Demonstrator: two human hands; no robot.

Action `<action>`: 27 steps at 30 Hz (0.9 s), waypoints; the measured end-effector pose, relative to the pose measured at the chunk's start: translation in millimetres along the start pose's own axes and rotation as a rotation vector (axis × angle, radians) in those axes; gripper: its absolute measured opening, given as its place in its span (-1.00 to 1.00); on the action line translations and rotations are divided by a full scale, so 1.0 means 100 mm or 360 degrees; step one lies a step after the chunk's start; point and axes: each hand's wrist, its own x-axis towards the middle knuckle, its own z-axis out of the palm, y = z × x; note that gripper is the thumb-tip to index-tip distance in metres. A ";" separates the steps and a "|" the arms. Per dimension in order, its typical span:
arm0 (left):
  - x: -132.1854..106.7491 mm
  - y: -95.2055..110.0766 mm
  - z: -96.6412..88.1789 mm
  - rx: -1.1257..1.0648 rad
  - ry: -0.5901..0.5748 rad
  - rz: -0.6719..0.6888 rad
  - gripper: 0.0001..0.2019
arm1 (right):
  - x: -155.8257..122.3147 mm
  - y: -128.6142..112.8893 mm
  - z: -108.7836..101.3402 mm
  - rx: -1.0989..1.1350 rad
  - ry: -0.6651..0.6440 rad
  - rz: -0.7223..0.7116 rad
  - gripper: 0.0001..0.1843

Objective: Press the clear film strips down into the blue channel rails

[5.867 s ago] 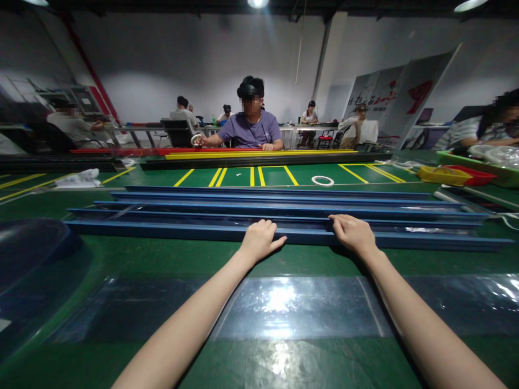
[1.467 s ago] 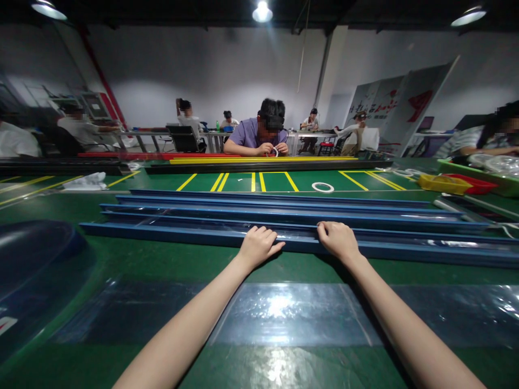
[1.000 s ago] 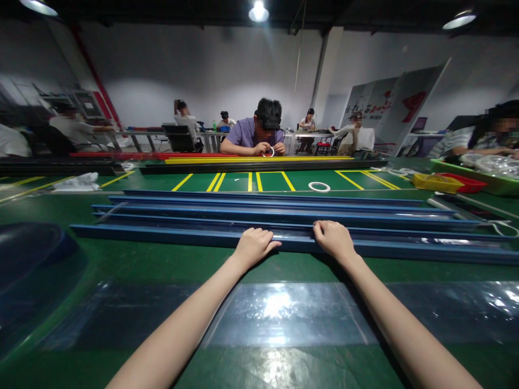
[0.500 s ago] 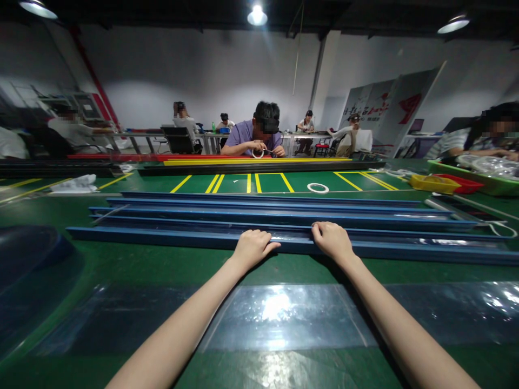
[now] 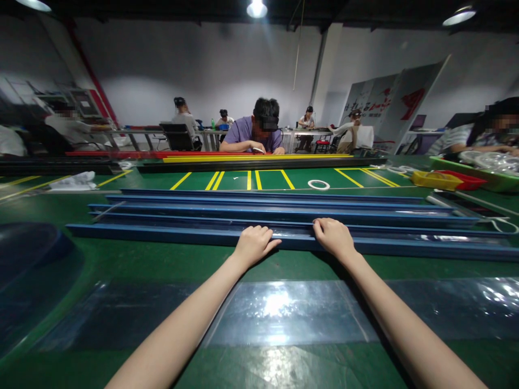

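Observation:
Several long blue channel rails lie side by side across the green table [image 5: 162, 265]. Both my hands rest on the nearest blue rail [image 5: 154, 234], near its middle. My left hand [image 5: 252, 245] has its fingers curled over the rail's top edge, thumb out to the right. My right hand [image 5: 333, 237] grips the same edge a hand's width to the right, fingers bent over it. A strip of clear film [image 5: 292, 233] lies inside the rail between and beyond my hands.
A clear plastic sheet [image 5: 284, 310] lies flat under my forearms. A white tape ring [image 5: 318, 185] sits beyond the rails. Yellow and red trays [image 5: 441, 178] stand at the right. A person in a purple shirt [image 5: 253, 132] works opposite behind black, yellow and red rails [image 5: 243, 159].
My hands have stayed on the near rail, the right one slightly closer to the left than at first. The person opposite has lowered the tape ring to the rails.

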 end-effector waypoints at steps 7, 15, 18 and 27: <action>-0.01 -0.01 0.00 -0.0031 0.0025 -0.0001 -0.64 | 0.00 0.01 0.01 0.0013 0.0008 -0.0006 -0.61; -0.01 -0.01 0.01 -0.0113 0.0096 -0.0057 -0.64 | 0.00 0.01 0.00 0.0011 0.0015 -0.0020 -0.61; -0.01 -0.01 0.02 -0.0119 0.0135 -0.0056 -0.63 | 0.00 0.01 0.01 0.0008 0.0021 -0.0021 -0.61; -0.02 0.00 0.03 -0.0060 0.0278 -0.0045 -0.62 | 0.00 0.01 0.02 0.0010 0.0019 -0.0029 -0.61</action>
